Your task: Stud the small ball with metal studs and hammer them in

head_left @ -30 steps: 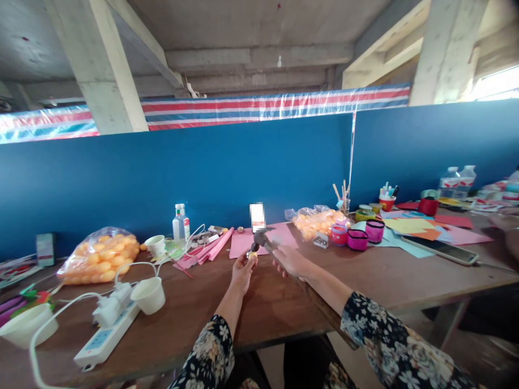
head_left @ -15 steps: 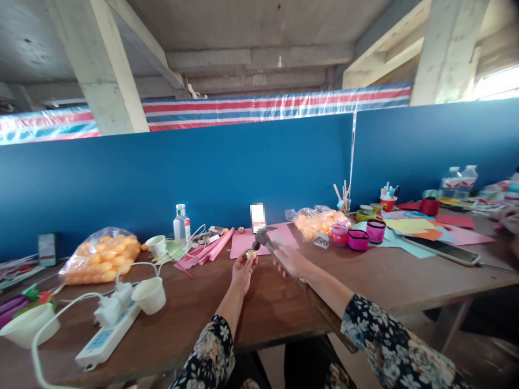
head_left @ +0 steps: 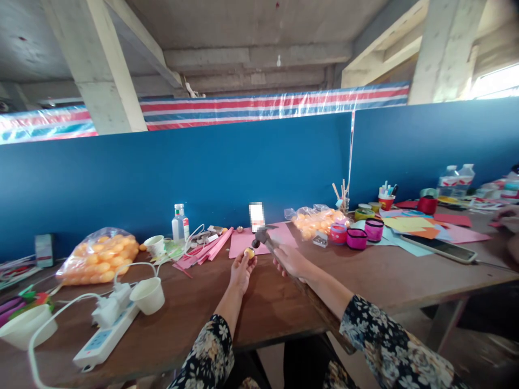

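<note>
My left hand (head_left: 242,268) is raised over the brown table (head_left: 259,302), its fingers pinched on a small yellow-orange ball (head_left: 250,252). My right hand (head_left: 292,260) is closed round the long wooden handle of a hammer (head_left: 263,236), whose metal head hovers just right of the ball and touches or nearly touches it. The handle runs back under my right forearm toward the table's near edge. Both arms wear dark floral sleeves.
A bag of orange balls (head_left: 98,260) lies at the left, another bag (head_left: 314,220) behind the hammer. A white power strip (head_left: 106,335), paper cups (head_left: 148,294), a clear bottle (head_left: 180,223), pink paper (head_left: 243,243), tape rolls (head_left: 357,238) and a phone (head_left: 441,249) crowd the table. Another person's hand (head_left: 508,218) shows at far right.
The hammer head has shifted slightly around the ball in my left hand. The ball now shows more clearly above my fingertips. My arms have barely moved.
</note>
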The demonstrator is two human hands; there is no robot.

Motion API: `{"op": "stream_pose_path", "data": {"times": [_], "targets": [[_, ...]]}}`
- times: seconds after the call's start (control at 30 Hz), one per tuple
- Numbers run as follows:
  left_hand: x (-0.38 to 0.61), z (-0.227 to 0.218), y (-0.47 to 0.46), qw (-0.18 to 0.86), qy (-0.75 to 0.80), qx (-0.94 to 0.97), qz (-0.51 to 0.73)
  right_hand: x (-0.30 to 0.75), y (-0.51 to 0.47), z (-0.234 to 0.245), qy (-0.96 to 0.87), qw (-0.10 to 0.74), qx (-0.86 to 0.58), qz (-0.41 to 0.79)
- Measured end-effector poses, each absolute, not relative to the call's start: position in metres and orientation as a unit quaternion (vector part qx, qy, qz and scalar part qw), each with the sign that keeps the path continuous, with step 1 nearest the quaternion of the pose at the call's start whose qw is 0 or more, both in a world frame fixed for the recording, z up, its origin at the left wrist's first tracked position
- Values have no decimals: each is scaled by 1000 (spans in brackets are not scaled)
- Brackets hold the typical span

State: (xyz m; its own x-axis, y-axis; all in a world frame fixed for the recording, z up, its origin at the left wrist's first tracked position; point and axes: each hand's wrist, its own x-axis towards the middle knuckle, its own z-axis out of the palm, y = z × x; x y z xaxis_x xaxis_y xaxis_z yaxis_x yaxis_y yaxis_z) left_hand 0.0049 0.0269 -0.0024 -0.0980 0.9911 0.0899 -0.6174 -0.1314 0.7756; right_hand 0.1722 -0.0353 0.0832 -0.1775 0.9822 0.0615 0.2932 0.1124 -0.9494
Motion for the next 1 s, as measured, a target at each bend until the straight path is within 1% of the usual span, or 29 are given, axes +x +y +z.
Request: {"op": "stream_pose_path", "data": {"times": [0.2,0.4,0.57,0.73,0.9,1.0], "targets": [[4,-2,28,596,303,299,681,175,-37,85,-630,406,-491,443],[4,1,25,604,287,318,672,171,-36,78,-626,385,-503,455],[5,2,23,601,290,320,673,171,-35,77,-613,413,-497,455],[4,-1,24,605,281,344,660,170,-36,77,-609,400,-498,471],[3,0,25,601,289,307,679,169,-36,74,-607,419,-492,463],[4,1,24,607,271,313,678,167,-35,68,-616,405,-490,465]]}}
